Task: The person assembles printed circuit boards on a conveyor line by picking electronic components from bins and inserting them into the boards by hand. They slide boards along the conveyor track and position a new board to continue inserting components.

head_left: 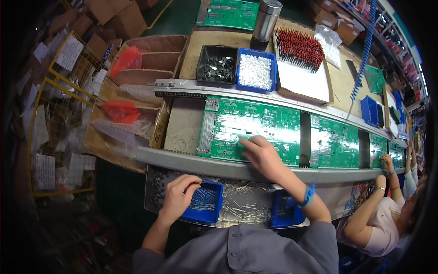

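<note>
A long green circuit board [269,107] lies on the rail track in front of me. My right hand [264,157] is over its lower middle, fingertips closed together at the board's surface; anything they pinch is too small to make out. The wrist wears a blue band [309,195]. My left hand [180,194] hovers at the left edge of a blue bin [219,208] of thin wire-leaded parts [203,199]. Its thumb and fingers are drawn together, and whatever is between them is hidden.
Loose leaded parts [244,208] lie on the metal tray beside another blue bin [276,219]. Beyond the rail stand a black bin [199,68], a blue bin of white parts [275,73], red-topped parts [301,48] and a steel flask [267,23]. A person [374,228] works at right.
</note>
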`<control>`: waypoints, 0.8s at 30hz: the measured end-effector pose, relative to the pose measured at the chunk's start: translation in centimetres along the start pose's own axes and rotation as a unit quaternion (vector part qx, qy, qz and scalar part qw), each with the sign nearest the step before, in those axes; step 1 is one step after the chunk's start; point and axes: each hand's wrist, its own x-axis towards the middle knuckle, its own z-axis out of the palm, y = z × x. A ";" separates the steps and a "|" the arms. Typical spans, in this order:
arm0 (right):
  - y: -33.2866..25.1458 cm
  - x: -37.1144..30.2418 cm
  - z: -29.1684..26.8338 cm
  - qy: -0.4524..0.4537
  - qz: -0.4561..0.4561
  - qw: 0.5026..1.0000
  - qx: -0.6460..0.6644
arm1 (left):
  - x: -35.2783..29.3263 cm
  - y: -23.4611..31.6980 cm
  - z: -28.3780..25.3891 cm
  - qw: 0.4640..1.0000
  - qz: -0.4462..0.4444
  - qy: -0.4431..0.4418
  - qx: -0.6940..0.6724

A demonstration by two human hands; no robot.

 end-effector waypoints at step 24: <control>-3.1 -19.6 -3.1 -0.089 0.379 0.914 -0.117 | 10.2 -4.7 3.6 0.996 0.053 0.017 -0.065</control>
